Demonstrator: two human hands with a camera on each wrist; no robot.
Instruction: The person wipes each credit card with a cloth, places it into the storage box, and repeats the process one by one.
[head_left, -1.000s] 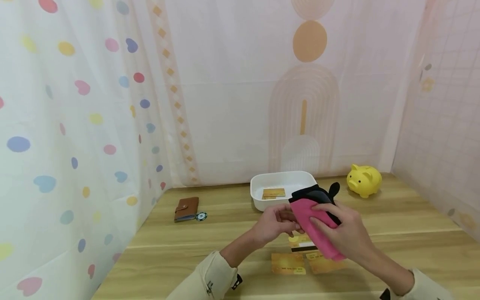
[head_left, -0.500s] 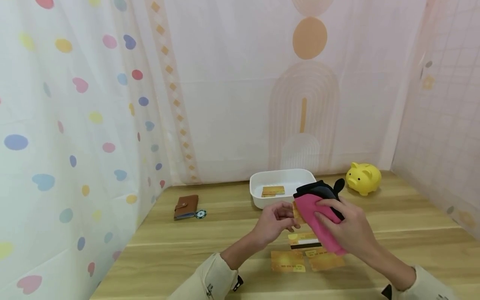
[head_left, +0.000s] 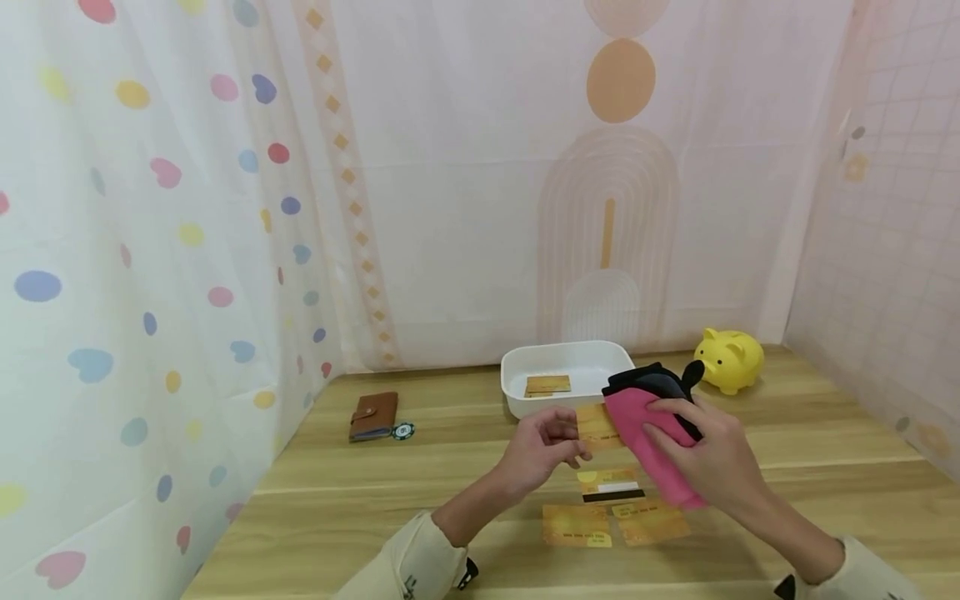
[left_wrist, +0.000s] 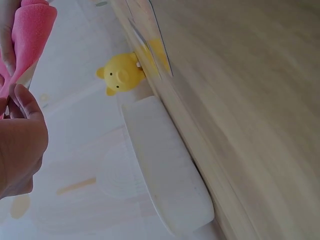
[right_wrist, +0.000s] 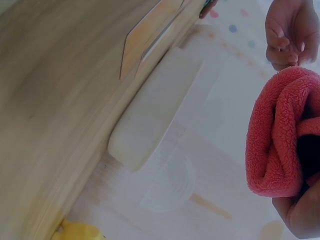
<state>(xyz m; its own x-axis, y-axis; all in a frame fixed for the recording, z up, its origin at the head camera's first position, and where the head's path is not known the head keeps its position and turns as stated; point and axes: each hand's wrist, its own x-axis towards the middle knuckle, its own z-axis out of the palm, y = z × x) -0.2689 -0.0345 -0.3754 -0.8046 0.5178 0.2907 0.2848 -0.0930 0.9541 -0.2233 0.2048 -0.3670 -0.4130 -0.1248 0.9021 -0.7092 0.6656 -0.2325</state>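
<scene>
My left hand (head_left: 538, 450) pinches the left edge of a yellow-orange bank card (head_left: 598, 425) in the head view. The card's right side is hidden at a pink fleecy cloth piece (head_left: 645, 437) with black trim and a black loop. My right hand (head_left: 716, 454) grips this folded cloth, thumb and fingers across its pink face. In the right wrist view the cloth (left_wrist: 32, 30) shows thick, rolled folds around a dark inside. Below the hands lie three more cards on the table: a striped card (head_left: 611, 477), a left card (head_left: 576, 527) and a right card (head_left: 651, 525).
A white bin (head_left: 517, 400) with yellow cards (head_left: 547, 384) inside stands at the back of the wooden table (head_left: 315, 517). A yellow piggy bank (head_left: 727, 362) is at back right. On the left lie a brown wallet (head_left: 375, 415) and a poker chip (head_left: 403, 431).
The card has come out leftward from the cloth, with much more of it showing. My right hand and the cloth have moved right; my left hand has shifted slightly left.
</scene>
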